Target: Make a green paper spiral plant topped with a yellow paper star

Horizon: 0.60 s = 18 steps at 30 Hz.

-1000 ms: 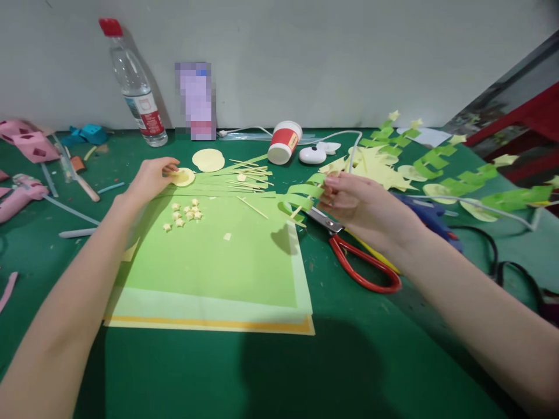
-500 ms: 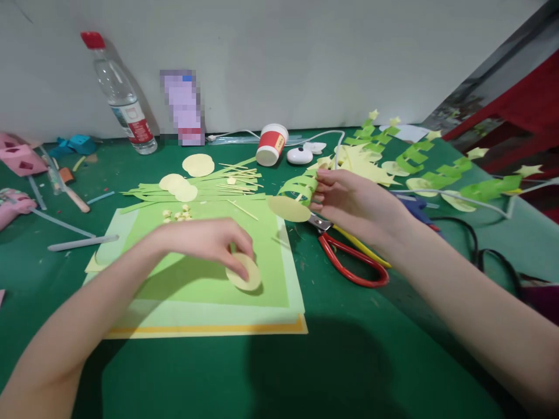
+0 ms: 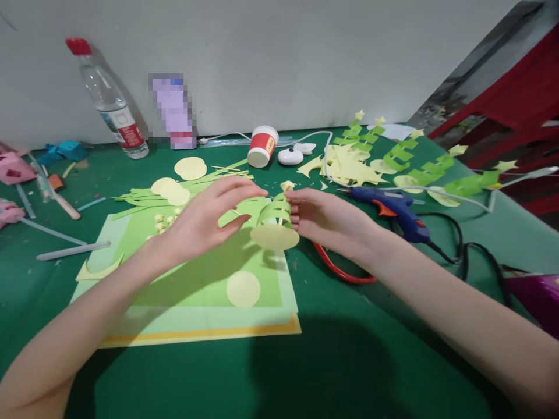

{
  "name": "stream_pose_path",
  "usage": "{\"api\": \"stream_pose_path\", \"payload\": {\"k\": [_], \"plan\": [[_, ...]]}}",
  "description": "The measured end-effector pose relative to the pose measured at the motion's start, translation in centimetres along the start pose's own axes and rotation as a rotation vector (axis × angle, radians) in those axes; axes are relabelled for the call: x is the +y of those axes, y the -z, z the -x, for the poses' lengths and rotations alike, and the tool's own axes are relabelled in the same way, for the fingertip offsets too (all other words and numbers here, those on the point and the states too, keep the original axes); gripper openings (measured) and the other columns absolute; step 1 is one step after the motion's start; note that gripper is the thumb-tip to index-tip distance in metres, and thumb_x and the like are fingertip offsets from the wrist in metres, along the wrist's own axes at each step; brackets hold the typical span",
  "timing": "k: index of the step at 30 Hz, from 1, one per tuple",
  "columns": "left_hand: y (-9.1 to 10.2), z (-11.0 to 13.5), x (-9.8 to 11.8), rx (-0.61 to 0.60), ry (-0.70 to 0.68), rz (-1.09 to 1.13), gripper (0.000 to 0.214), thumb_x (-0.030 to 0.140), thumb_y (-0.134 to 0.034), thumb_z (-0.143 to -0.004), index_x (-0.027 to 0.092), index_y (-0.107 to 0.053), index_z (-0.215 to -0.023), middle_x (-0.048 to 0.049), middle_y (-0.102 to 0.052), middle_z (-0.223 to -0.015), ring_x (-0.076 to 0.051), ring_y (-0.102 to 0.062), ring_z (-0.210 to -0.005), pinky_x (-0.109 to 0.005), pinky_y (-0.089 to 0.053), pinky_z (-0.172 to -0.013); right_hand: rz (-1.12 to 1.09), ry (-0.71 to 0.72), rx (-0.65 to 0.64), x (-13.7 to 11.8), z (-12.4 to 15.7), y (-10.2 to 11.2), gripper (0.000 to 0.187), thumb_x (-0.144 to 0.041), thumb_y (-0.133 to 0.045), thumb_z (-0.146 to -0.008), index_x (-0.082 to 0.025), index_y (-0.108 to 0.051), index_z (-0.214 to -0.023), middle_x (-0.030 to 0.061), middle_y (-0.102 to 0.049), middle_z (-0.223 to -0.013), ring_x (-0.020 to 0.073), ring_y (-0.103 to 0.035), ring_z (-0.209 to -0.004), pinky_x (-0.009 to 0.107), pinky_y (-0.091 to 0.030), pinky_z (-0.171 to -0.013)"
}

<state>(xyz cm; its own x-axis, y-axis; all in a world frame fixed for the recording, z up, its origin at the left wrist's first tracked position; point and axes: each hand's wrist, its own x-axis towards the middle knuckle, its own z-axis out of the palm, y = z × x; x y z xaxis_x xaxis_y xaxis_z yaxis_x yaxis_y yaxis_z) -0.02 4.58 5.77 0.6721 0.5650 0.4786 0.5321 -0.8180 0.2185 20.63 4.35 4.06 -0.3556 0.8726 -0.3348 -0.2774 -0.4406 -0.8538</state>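
Green tabletop (image 3: 174, 384) is filling most of the view, running back to a pale wall (image 3: 314, 58). Stack of paper sheets (image 3: 187, 288), light green uppermost, is lying near middle. Row of paper spirals (image 3: 428, 173), green with yellow star tips, is lining far right. Clear bottle (image 3: 114, 99), red cap, is standing far left by the wall. Blue glue gun (image 3: 395, 210) is lying on the right, orange trigger showing. Left hand (image 3: 205, 221) is hovering over the sheets, released, fingers parted, just beside the held piece. Right hand (image 3: 325, 215) is grasping that piece, a green paper spiral (image 3: 279, 205), over the stack's right edge; it is pointing upright, yellow round base (image 3: 275, 237) down, yellow star (image 3: 287, 185) at top. Red handle (image 3: 338, 270) is showing partly under the right arm. Red-and-white cup (image 3: 262, 146) is sitting far middle, white case (image 3: 290, 156) just right of it. Loose yellow disc (image 3: 243, 289) is lying on the sheets, near side. Small yellow stars (image 3: 159, 219) are clustering left, partly hidden behind the left hand.
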Motion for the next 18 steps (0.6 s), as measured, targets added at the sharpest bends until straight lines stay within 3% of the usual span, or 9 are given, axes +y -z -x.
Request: {"api": "stream_pose_path", "payload": {"k": [2, 5, 11, 14, 18], "plan": [[0.1, -0.1, 0.1, 0.008, -0.189, 0.02, 0.03, 0.012, -0.053, -0.083, 0.024, -0.055, -0.111, -0.005, -0.059, -0.118, -0.017, -0.051, -0.112, -0.036, -0.044, -0.094, 0.029, -0.033, -0.028, 0.4, 0.2, -0.3, 0.021, -0.029, -0.064, -0.069, -0.018, -0.046, -0.067, -0.0031, -0.036, -0.064, 0.008, -0.033, -0.057, 0.024, -0.032, -0.053], [0.1, -0.2, 0.4, -0.018, -0.319, 0.036, 0.035, 0.003, -0.051, -0.081, 0.026, -0.058, -0.106, -0.004, -0.06, -0.118, -0.018, -0.048, -0.113, -0.038, -0.043, -0.096, 0.086, -0.061, -0.046, 0.7, 0.7, -0.8, 0.017, -0.029, -0.062, -0.069, -0.018, -0.049, -0.067, -0.0019, -0.041, -0.063, 0.0093, -0.036, -0.058, 0.025, -0.032, -0.053], [0.0, 0.0, 0.4, 0.01, -0.38, 0.004, 0.036, 0.001, -0.047, -0.08, 0.027, -0.06, -0.101, -0.0028, -0.062, -0.114, -0.018, -0.049, -0.11, -0.035, -0.048, -0.089, 0.173, -0.064, -0.074, 0.5, 1.6, -1.5, 0.011, -0.028, -0.057, -0.071, -0.018, -0.054, -0.069, 0.0007, -0.05, -0.069, 0.0118, -0.044, -0.065, 0.026, -0.035, -0.056], [-0.1, 0.1, 0.3, 0.067, -0.386, -0.051, 0.032, 0.003, -0.049, -0.081, 0.027, -0.061, -0.097, -0.0009, -0.063, -0.111, -0.018, -0.049, -0.109, -0.033, -0.048, -0.087, 0.221, -0.062, -0.097, 0.5, 1.7, -1.6, 0.011, -0.028, -0.056, -0.07, -0.018, -0.055, -0.067, 0.0008, -0.05, -0.069, 0.0115, -0.043, -0.064, 0.027, -0.034, -0.057], [-0.2, 0.2, 0.5, 0.055, -0.368, 0.004, 0.031, 0.004, -0.056, -0.078, 0.026, -0.06, -0.1, -0.0014, -0.064, -0.107, -0.019, -0.049, -0.107, -0.033, -0.049, -0.088, 0.233, -0.07, -0.116, 0.4, 1.8, -1.8, 0.011, -0.027, -0.056, -0.07, -0.017, -0.056, -0.065, 0.0004, -0.048, -0.07, 0.0103, -0.039, -0.063, 0.026, -0.032, -0.058]]}}
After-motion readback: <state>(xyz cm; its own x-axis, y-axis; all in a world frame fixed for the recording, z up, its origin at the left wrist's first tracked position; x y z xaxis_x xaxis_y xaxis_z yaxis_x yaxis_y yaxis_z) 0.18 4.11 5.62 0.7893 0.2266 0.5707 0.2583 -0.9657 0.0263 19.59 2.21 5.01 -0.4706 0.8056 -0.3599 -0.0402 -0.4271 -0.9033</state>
